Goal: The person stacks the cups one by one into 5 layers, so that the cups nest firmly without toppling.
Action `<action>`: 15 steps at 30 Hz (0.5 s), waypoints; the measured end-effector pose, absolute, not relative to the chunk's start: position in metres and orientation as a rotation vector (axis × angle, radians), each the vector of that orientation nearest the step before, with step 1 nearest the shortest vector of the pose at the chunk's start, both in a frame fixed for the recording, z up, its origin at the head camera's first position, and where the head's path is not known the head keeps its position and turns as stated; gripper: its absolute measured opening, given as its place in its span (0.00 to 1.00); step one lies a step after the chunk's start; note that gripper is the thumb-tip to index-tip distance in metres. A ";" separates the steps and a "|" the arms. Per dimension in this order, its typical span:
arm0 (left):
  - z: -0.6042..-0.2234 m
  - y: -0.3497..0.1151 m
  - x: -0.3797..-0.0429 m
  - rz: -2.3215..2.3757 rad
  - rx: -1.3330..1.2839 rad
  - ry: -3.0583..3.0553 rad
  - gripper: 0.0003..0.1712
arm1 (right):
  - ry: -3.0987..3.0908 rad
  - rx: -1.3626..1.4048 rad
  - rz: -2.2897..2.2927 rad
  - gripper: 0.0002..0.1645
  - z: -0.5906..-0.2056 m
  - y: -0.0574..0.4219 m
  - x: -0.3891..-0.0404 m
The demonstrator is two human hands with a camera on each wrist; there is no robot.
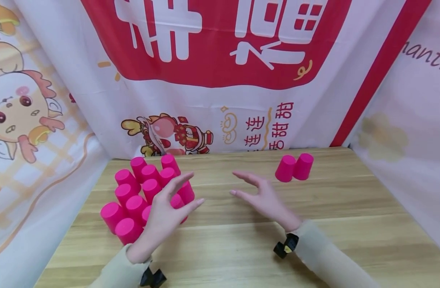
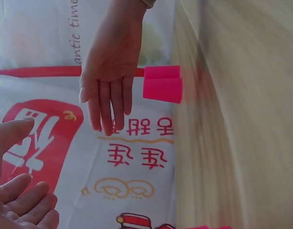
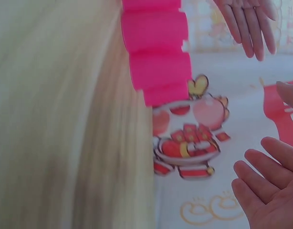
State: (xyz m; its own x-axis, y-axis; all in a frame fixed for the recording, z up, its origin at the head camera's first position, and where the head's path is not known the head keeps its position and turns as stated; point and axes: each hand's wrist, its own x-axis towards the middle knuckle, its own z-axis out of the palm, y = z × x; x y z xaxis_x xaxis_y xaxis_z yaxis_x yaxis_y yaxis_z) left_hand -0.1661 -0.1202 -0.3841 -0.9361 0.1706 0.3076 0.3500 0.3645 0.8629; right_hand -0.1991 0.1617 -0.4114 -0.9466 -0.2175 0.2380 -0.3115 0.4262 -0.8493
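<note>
My left hand point(image 1: 165, 210) hovers over the right side of a cluster of upside-down pink cups point(image 1: 135, 206), thumb and fingers spread apart with nothing between them. It hides some of the cups behind it. Across from it, my right hand point(image 1: 264, 196) hangs above the wooden table, also spread and holding nothing. Two more pink cups point(image 1: 285, 169) stand side by side, upside down, beyond the right hand and to its right. In the left wrist view the palm of the right hand point(image 2: 113, 67) faces the camera, its fingers straight.
The wooden table point(image 1: 220, 248) meets a white printed cloth point(image 1: 220, 116) at its back edge. More printed cloth point(image 1: 72, 132) hangs along the left side, and another panel point(image 1: 403, 132) along the right. A black device is strapped to each wrist.
</note>
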 end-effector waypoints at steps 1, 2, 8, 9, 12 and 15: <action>-0.385 -0.124 -0.164 -1.619 -0.446 -2.464 0.40 | -2.579 0.486 1.562 0.37 -0.412 0.157 -0.199; -0.386 -0.128 -0.162 -1.620 -0.427 -2.469 0.41 | -2.580 0.499 1.569 0.37 -0.413 0.153 -0.199; -0.388 -0.150 -0.149 -1.590 -0.322 -2.495 0.40 | -2.569 0.606 1.611 0.35 -0.421 0.126 -0.198; -0.388 -0.154 -0.146 -1.577 -0.299 -2.502 0.40 | -2.567 0.629 1.621 0.35 -0.424 0.121 -0.198; -0.387 -0.164 -0.140 -1.535 -0.230 -2.521 0.40 | -2.580 0.707 1.667 0.35 -0.430 0.106 -0.197; -0.387 -0.173 -0.135 -1.509 -0.153 -2.528 0.41 | -2.621 0.766 1.723 0.36 -0.435 0.091 -0.197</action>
